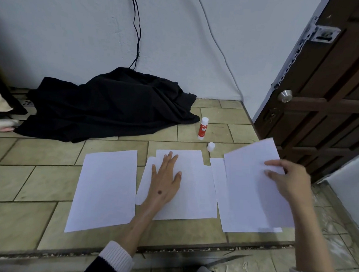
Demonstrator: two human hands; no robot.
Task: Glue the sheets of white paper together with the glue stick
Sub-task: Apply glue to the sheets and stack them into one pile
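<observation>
tiled floor, paper: middle stack overlapped, l hand flat, pressing. r hand pinches lifted sheet. left sheet untouched. glue stick upright, uncapped, cap beside. approx. midway; more joins left.

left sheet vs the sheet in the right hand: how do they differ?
The left sheet lies flat on the tiled floor, untouched and alone; the held sheet is gripped at its far edge by the right hand, lifted and tilted over another sheet beneath. Both are blank white paper, apparently the same size.
</observation>
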